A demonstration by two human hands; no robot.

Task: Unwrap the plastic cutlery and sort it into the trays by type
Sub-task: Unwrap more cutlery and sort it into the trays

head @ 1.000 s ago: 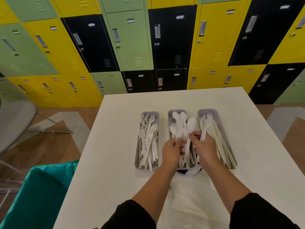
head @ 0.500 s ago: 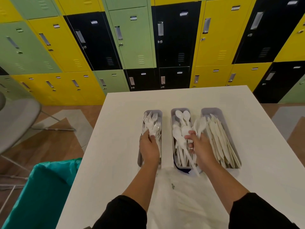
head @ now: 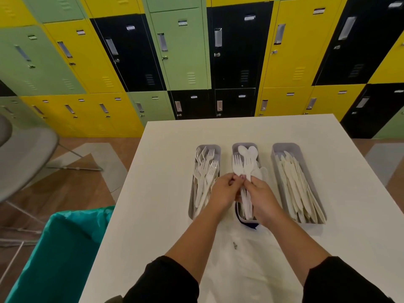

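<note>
Three grey trays stand side by side on the white table [head: 166, 162]. The left tray [head: 207, 147] holds white forks, the middle tray [head: 243, 145] white spoons, the right tray [head: 286, 146] white knives. Over the middle tray my right hand [head: 263, 197] grips a bunch of white cutlery [head: 246, 171], with a fork [head: 237, 166] standing up among it. My left hand [head: 225, 191] meets it from the left and pinches that fork's handle. Both hands hide the near half of the middle tray.
A white plastic bag [head: 247, 270] lies on the table between my forearms, its dark-edged mouth at the middle tray. A bin lined with a green bag [head: 54, 254] stands at the table's left. A grey chair [head: 19, 162] is further left. Lockers fill the back wall.
My left hand has left the fork tray and come right to my right hand's bunch. My right hand has shifted slightly left over the middle tray.
</note>
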